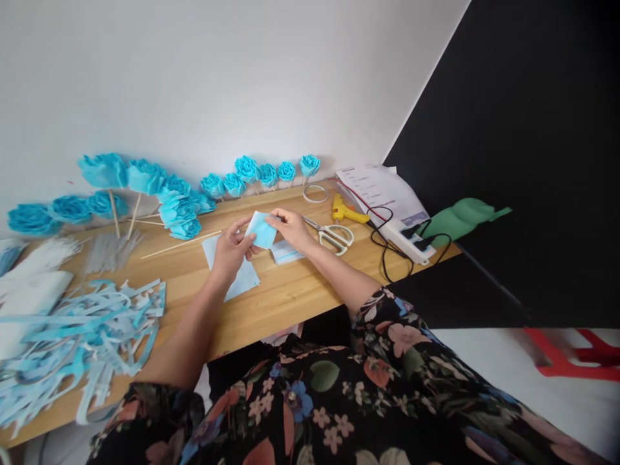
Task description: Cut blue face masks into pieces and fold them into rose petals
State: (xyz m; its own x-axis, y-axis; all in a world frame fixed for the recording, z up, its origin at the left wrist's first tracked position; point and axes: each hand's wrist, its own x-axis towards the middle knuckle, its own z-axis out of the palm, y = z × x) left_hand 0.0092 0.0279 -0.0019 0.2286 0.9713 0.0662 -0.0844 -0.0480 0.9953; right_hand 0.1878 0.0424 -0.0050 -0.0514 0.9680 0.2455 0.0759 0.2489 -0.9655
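Note:
Between my two hands is a folded piece of light blue sheet material, raised a little above the table. My left hand pinches its lower left side, thumb on top. My right hand grips its upper right edge with the fingertips. Under my left hand lies a flat pale blue sheet. A small stack of folded pale blue pieces rests below my right hand. White-handled scissors lie just right of my right wrist, their blades partly hidden.
Blue handmade flowers on sticks line the wall. Cut blue strips heap at the left. A yellow glue gun, a tape ring, a power strip with black cables, printed paper and a green roll occupy the right.

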